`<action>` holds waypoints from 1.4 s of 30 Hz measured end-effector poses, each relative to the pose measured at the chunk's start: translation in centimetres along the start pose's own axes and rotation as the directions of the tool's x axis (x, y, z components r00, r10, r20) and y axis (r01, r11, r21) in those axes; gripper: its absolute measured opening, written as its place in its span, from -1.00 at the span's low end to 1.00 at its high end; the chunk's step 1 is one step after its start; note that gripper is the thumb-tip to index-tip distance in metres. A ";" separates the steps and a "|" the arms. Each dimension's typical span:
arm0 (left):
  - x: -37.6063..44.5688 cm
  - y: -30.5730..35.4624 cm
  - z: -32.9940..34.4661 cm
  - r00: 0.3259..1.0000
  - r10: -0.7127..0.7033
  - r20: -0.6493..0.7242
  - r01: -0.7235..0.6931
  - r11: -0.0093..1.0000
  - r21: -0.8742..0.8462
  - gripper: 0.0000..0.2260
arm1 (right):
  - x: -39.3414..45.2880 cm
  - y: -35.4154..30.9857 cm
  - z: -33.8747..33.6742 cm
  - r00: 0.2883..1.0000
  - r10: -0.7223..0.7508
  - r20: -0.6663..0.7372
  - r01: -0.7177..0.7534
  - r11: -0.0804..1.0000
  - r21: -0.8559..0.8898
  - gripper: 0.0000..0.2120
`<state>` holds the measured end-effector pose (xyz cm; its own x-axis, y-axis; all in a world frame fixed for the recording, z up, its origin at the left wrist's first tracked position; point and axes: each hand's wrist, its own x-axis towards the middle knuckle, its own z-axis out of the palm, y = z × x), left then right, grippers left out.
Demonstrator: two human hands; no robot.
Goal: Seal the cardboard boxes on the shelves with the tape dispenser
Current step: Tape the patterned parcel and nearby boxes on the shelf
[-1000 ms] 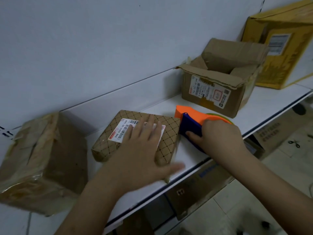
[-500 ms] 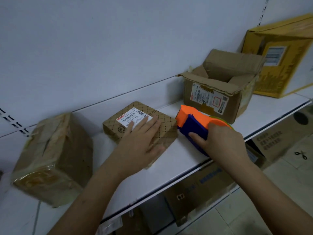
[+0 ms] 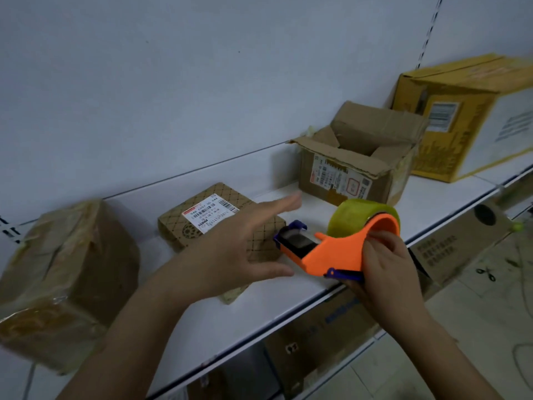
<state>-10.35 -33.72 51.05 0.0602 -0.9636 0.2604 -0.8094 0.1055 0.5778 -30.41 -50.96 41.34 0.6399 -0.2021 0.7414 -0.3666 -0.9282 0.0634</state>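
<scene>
A flat patterned cardboard box (image 3: 199,217) with a white label lies on the white shelf (image 3: 259,301). My left hand (image 3: 230,252) hovers over its right end, fingers spread, holding nothing. My right hand (image 3: 383,267) grips the orange tape dispenser (image 3: 331,249) with its yellowish tape roll, lifted just right of that box, its blade end pointing at the box. Behind the dispenser stands a brown box (image 3: 354,166) with its flaps open.
A tape-wrapped brown box (image 3: 60,278) sits at the shelf's left. A large yellow box (image 3: 467,116) stands at the far right. More cartons fill the lower shelf (image 3: 326,327). Scissors (image 3: 487,274) lie on the floor at right.
My left hand lifted off the patterned box and spread open. My right hand raised the dispenser off the box's edge and turned it so the tape roll shows.
</scene>
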 end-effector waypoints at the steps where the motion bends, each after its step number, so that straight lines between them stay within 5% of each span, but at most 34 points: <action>1: 0.1 0.0 0.0 0.997 0.070 -0.045 -0.068 0.997 0.041 -0.34 | -0.2 0.1 0.2 1.000 0.004 -0.014 -0.004 1.000 0.009 -0.57; 5: 0.4 -0.5 0.7 0.934 0.289 -0.210 -0.254 0.950 0.180 -0.69 | -0.6 -0.1 0.7 1.000 0.017 -0.020 -0.017 0.999 0.045 -0.43; 12: -2.6 -1.9 2.2 0.963 0.087 -0.254 -0.094 0.995 -0.016 -0.78 | -1.3 -1.0 0.5 0.995 -0.077 0.068 0.069 0.992 0.103 -0.49; 16: -4.3 -1.9 2.9 0.946 0.097 -0.309 -0.073 0.994 0.087 -0.81 | -0.7 -1.6 -0.1 0.986 -0.139 0.088 0.124 0.981 0.149 -0.56; 27: -10.2 -1.9 4.0 0.780 -0.135 -0.611 0.099 0.991 -0.092 -0.89 | 1.1 -2.7 -1.3 0.894 -0.368 0.255 0.330 0.926 0.180 -0.45; 32: -12.6 -2.3 3.7 0.696 -0.250 -0.673 0.188 0.968 -0.165 -0.94 | 1.5 -1.6 -1.8 0.906 -0.326 0.269 0.294 0.943 0.155 -0.49; 37: -13.1 -1.9 4.5 0.672 -0.272 -0.689 0.199 0.962 -0.186 -0.91 | -0.6 -2.9 -2.0 0.929 -0.268 0.255 0.242 0.962 0.130 -0.24; 42: -12.8 -0.8 4.3 0.648 -0.258 -0.717 0.186 0.966 -0.181 -0.84 | -2.1 -5.1 -2.9 0.937 -0.114 0.330 0.076 0.989 0.123 -0.53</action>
<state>-12.96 -22.55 43.90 0.6670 -0.4753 0.5738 -0.6651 -0.0326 0.7461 -31.82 -44.88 41.43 0.8641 -0.1871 0.4672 -0.2306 -0.9723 0.0371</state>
